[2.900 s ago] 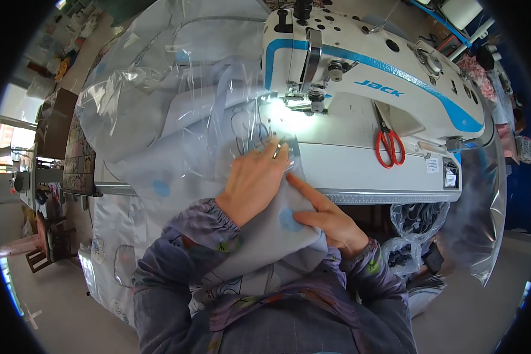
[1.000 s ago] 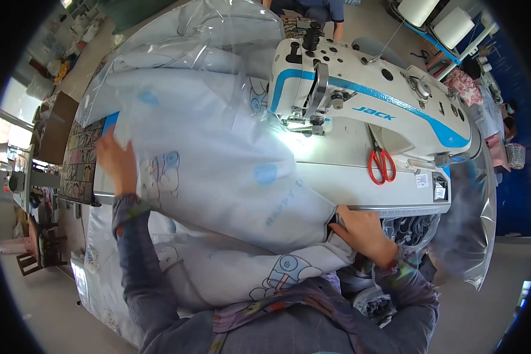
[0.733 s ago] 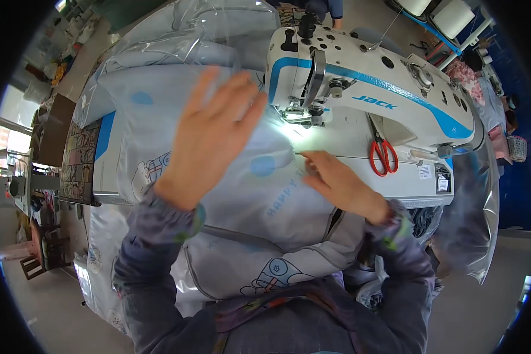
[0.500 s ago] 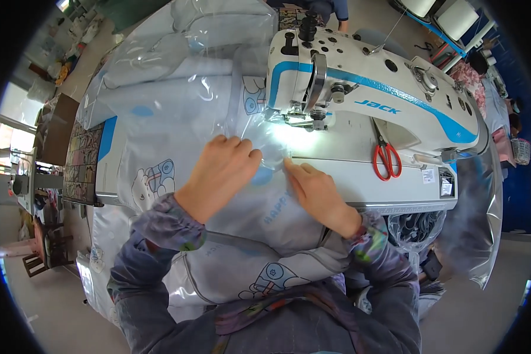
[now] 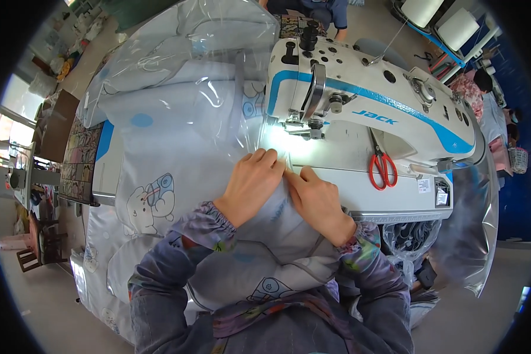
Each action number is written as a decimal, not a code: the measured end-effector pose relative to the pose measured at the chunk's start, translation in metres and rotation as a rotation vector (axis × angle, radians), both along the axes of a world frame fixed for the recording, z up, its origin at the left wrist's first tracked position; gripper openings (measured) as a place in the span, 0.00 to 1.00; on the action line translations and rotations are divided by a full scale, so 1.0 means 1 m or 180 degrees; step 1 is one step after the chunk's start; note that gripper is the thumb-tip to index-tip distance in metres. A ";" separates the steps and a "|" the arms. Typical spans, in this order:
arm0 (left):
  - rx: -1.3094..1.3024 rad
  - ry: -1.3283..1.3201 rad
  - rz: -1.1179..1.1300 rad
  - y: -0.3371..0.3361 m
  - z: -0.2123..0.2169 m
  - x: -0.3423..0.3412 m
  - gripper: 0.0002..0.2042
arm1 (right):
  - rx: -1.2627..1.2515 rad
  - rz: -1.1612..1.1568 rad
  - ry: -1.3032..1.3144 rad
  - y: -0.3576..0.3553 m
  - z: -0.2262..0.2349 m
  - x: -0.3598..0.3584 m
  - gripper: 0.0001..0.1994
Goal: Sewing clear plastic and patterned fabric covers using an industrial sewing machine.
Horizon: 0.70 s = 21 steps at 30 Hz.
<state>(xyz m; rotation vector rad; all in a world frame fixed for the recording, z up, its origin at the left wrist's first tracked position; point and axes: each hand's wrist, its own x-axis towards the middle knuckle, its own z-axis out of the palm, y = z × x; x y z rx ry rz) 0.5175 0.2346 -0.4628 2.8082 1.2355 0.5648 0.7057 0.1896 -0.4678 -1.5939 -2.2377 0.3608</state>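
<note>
Light grey fabric (image 5: pixel 200 159) with cartoon prints and blue spots, layered with clear plastic sheeting (image 5: pixel 218 35), drapes over the bed of a white and blue sewing machine (image 5: pixel 371 97). Just in front of the lit needle area, my left hand (image 5: pixel 255 182) is closed on the sheet's right edge, its knuckles up. Right beside it, my right hand (image 5: pixel 320 203) pinches the same edge between thumb and forefinger. The two hands nearly touch at the fingertips. What lies under the presser foot (image 5: pixel 312 131) is washed out by the lamp.
Red-handled scissors (image 5: pixel 383 170) lie on the machine bed to the right. Thread cones (image 5: pixel 457 29) stand on a rack at the far right. A plastic bag of dark strips (image 5: pixel 416 239) hangs below the bed's front edge. Another person (image 5: pixel 330 13) sits beyond the machine.
My left hand has moved right and slightly toward me, from over the sheet to beside my right hand. The right hand stays near the edge, slightly nearer me.
</note>
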 end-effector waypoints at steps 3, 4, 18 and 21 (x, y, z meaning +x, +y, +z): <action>0.0123 0.0014 0.0026 0.011 -0.004 0.001 0.10 | 0.0064 -0.0035 -0.0097 0.007 -0.002 -0.003 0.12; 0.0155 0.0028 0.0031 0.014 -0.005 0.002 0.09 | 0.0072 -0.0039 -0.0120 0.010 -0.003 -0.004 0.11; 0.1103 -0.3524 0.3675 -0.041 -0.028 -0.158 0.16 | -0.0087 -0.0162 0.0057 0.038 -0.001 -0.003 0.19; 0.0106 -0.4391 0.4143 -0.110 -0.063 -0.192 0.15 | 0.0026 -0.0186 0.0163 0.040 -0.007 -0.003 0.19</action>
